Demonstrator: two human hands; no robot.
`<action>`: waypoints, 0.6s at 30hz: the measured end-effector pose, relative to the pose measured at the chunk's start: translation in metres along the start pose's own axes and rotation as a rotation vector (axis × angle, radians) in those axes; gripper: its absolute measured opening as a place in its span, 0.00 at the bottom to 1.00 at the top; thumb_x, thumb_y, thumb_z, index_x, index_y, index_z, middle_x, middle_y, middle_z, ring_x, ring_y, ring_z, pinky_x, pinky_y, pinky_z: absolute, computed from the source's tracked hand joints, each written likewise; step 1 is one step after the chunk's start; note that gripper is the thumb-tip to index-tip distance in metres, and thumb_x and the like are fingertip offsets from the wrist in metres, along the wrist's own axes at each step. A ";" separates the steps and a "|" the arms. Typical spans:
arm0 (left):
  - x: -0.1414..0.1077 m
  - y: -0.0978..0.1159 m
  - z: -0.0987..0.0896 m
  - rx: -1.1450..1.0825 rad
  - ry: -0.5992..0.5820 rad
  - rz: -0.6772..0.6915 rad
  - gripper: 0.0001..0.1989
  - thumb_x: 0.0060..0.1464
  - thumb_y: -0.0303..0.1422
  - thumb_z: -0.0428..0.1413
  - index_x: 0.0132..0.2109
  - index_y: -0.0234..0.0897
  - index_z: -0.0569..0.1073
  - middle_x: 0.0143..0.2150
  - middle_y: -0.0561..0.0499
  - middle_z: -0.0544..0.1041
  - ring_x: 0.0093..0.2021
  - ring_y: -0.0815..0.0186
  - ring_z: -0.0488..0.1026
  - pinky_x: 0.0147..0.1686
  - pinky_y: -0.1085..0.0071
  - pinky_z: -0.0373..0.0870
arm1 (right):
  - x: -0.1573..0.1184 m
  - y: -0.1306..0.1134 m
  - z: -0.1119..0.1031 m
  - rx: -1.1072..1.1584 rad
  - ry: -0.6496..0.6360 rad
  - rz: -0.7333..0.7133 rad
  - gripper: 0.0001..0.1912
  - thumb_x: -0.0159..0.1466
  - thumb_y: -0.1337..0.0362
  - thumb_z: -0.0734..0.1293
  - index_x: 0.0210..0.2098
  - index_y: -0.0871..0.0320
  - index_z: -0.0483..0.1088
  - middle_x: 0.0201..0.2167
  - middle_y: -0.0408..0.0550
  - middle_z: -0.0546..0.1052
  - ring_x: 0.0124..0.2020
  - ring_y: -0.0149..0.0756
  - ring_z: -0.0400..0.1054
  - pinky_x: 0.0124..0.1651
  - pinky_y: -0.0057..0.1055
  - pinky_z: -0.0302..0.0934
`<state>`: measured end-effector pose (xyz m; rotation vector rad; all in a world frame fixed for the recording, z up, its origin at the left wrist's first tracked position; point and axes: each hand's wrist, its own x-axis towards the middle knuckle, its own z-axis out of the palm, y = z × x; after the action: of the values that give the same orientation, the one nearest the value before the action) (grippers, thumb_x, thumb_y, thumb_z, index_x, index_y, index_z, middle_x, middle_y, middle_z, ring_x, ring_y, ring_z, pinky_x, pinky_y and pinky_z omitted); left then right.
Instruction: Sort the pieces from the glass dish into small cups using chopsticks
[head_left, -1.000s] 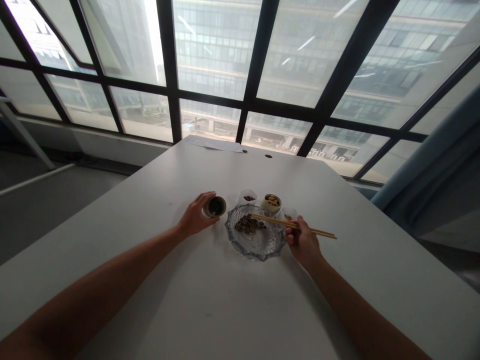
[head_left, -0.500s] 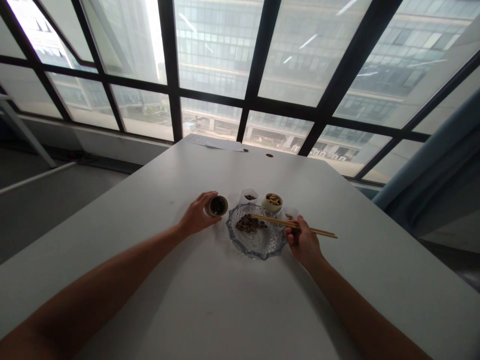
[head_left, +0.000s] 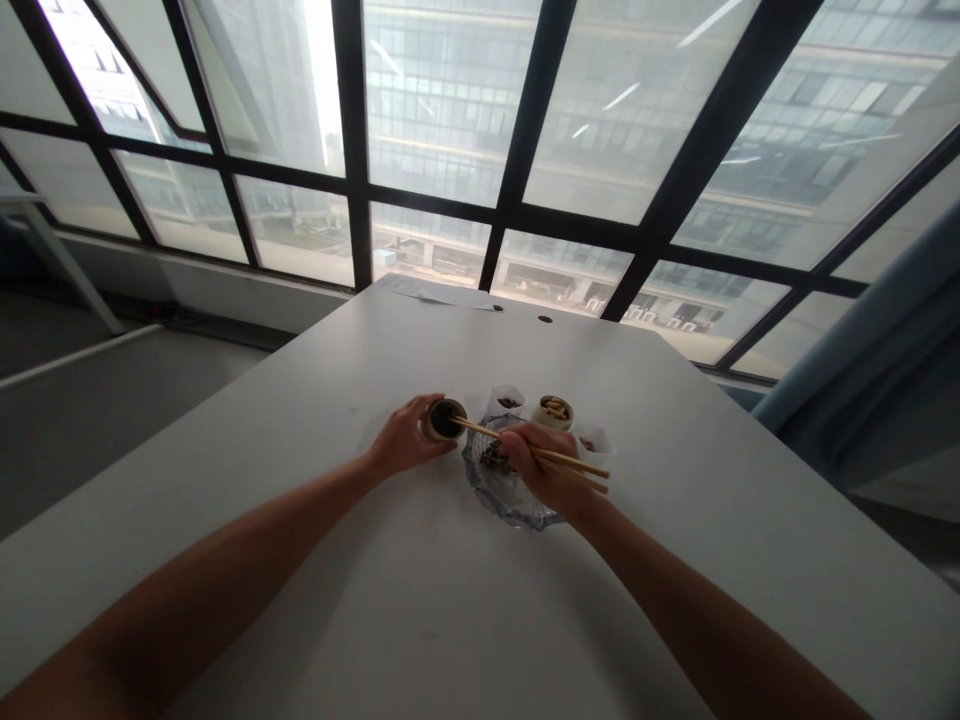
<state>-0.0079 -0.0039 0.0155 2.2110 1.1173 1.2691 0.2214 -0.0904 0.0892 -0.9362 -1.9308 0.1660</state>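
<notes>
My left hand (head_left: 409, 437) is wrapped round a small cup (head_left: 444, 420) with dark contents, tilted a little. My right hand (head_left: 547, 462) grips wooden chopsticks (head_left: 574, 462), whose tips are at the mouth of that cup. Under my right hand is a scalloped clear glass plate (head_left: 491, 497) bearing dark striped seeds (head_left: 493, 457), partly hidden. Behind the plate stand a white cup (head_left: 507, 401) with dark bits and a pale cup (head_left: 555, 411) with yellowish-brown pieces. Another white cup (head_left: 600, 440) sits to the right.
The white table (head_left: 420, 600) reaches towards the windows. Papers (head_left: 442, 293) lie at its far edge near two round holes. A blue curtain (head_left: 862, 340) hangs at the right, and a white metal frame (head_left: 71, 265) stands at the left.
My right hand has moved left across the plate, bringing the chopstick tips from the seeds to the cup in my left hand. The camera view has shifted slightly.
</notes>
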 end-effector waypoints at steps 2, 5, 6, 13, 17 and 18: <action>0.000 0.002 -0.001 0.003 -0.004 -0.014 0.35 0.42 0.42 0.68 0.57 0.38 0.69 0.54 0.43 0.77 0.50 0.55 0.76 0.52 0.58 0.72 | 0.001 0.001 0.002 -0.044 -0.025 -0.046 0.20 0.73 0.55 0.60 0.27 0.56 0.70 0.21 0.43 0.73 0.21 0.32 0.67 0.27 0.28 0.59; 0.000 0.003 -0.001 0.005 -0.010 -0.029 0.35 0.42 0.43 0.68 0.56 0.38 0.69 0.53 0.43 0.77 0.49 0.55 0.77 0.52 0.58 0.73 | -0.001 0.001 0.002 -0.053 -0.093 -0.085 0.19 0.74 0.57 0.60 0.29 0.56 0.70 0.23 0.44 0.73 0.23 0.33 0.67 0.28 0.29 0.58; 0.000 0.003 -0.001 0.004 -0.012 -0.032 0.35 0.42 0.43 0.68 0.56 0.38 0.69 0.53 0.43 0.78 0.49 0.55 0.77 0.52 0.58 0.73 | -0.002 0.001 0.002 -0.051 -0.119 -0.095 0.18 0.74 0.57 0.60 0.30 0.56 0.70 0.24 0.44 0.73 0.24 0.33 0.67 0.28 0.29 0.58; 0.001 0.002 -0.001 0.002 -0.031 -0.051 0.35 0.42 0.43 0.68 0.56 0.37 0.69 0.52 0.43 0.78 0.48 0.55 0.77 0.51 0.59 0.73 | -0.005 -0.006 -0.004 -0.039 -0.143 -0.087 0.17 0.74 0.59 0.60 0.31 0.57 0.71 0.24 0.45 0.73 0.24 0.32 0.66 0.27 0.28 0.57; 0.000 0.000 0.000 -0.010 -0.041 -0.069 0.36 0.42 0.44 0.67 0.57 0.37 0.69 0.52 0.43 0.79 0.48 0.56 0.78 0.49 0.60 0.74 | -0.007 -0.008 -0.015 -0.028 -0.102 -0.070 0.18 0.73 0.58 0.61 0.29 0.57 0.72 0.23 0.45 0.74 0.22 0.31 0.68 0.26 0.27 0.59; 0.000 0.000 0.000 -0.014 -0.040 -0.076 0.36 0.42 0.44 0.67 0.57 0.37 0.69 0.52 0.43 0.79 0.47 0.56 0.78 0.49 0.61 0.75 | -0.008 -0.006 -0.019 -0.021 -0.051 -0.035 0.19 0.73 0.57 0.61 0.29 0.57 0.72 0.22 0.45 0.74 0.21 0.31 0.68 0.25 0.27 0.60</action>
<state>-0.0075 -0.0035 0.0154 2.1528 1.1616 1.1936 0.2355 -0.1046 0.0970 -0.9194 -1.9979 0.1514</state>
